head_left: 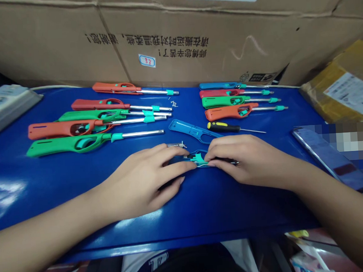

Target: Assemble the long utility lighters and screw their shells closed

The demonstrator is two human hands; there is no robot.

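An opened blue lighter (198, 158), with a teal trigger and thin wires showing, lies on the table between my hands. My left hand (147, 179) grips its left end, with the fingers curled over it. At its right end, my right hand (246, 158) has thumb and fingers pinched together on the lighter; part of it is hidden under them. A short metal piece (178, 144) sticks out behind my left fingers. Just beyond lies a separate blue casing half (185, 127). A black and yellow screwdriver (224, 127) rests behind my right hand.
Several long-necked lighters (68, 143) lie in a left group, others (229, 112) in a right group. Small screws (174, 104) sit between them. A phone (333, 159) is at the right, a power strip (10, 103) at the left. A large carton (171, 71) closes off the back.
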